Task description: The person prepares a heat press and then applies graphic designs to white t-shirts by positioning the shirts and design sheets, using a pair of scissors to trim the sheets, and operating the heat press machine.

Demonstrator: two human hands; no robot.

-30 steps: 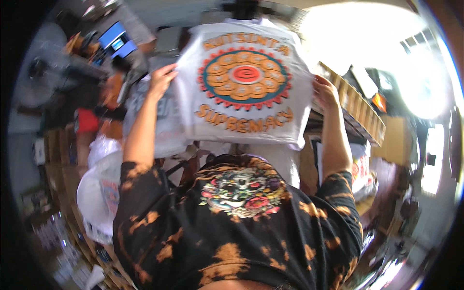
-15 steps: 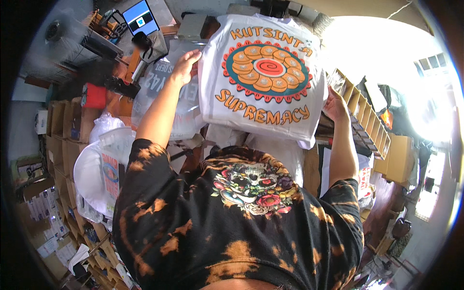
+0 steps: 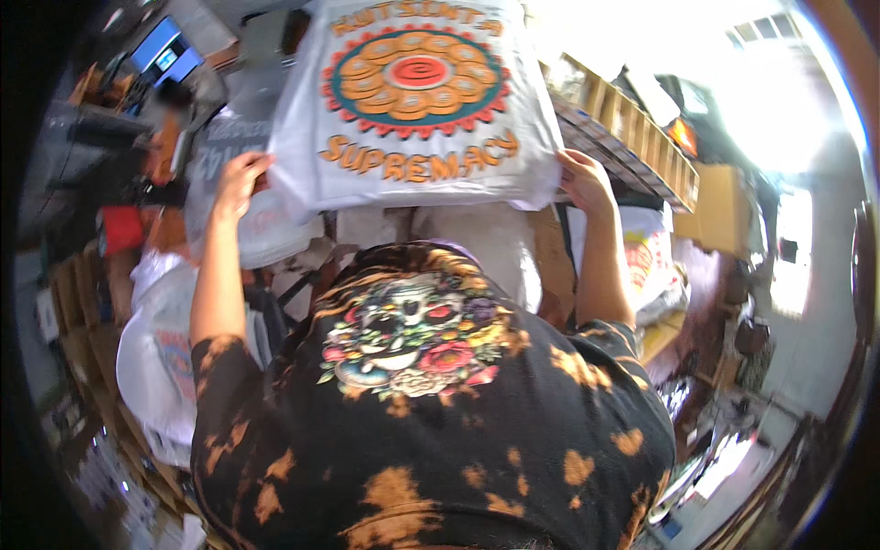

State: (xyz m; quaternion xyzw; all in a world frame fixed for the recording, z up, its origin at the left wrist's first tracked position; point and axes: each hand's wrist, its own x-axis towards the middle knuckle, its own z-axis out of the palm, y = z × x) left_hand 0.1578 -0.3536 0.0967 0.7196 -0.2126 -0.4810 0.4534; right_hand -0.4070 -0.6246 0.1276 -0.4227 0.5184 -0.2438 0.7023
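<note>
A white T-shirt (image 3: 302,137) with a round teal, orange and red print and orange lettering is stretched out in front of me. At its near left edge, my left hand (image 3: 242,183) pinches the cloth between thumb and fingers. The near right edge is gripped by my right hand (image 3: 585,179). The cloth between the hands is fairly flat, and its far end runs out of the top of the picture. Beneath its left side, clear plastic (image 3: 215,197) covers a grey printed item.
A wooden rack with slots (image 3: 632,119) stands at the right, beside a cardboard box (image 3: 724,206). At the far left is a lit laptop screen (image 3: 167,53). Below it lie a red item (image 3: 121,229) and a white printed bundle (image 3: 151,353). Cardboard shelving (image 3: 92,339) lines the left.
Both hands have slid toward the shirt's near corners, and the cloth is spread wider. My view has shifted, so the surroundings sit further left.
</note>
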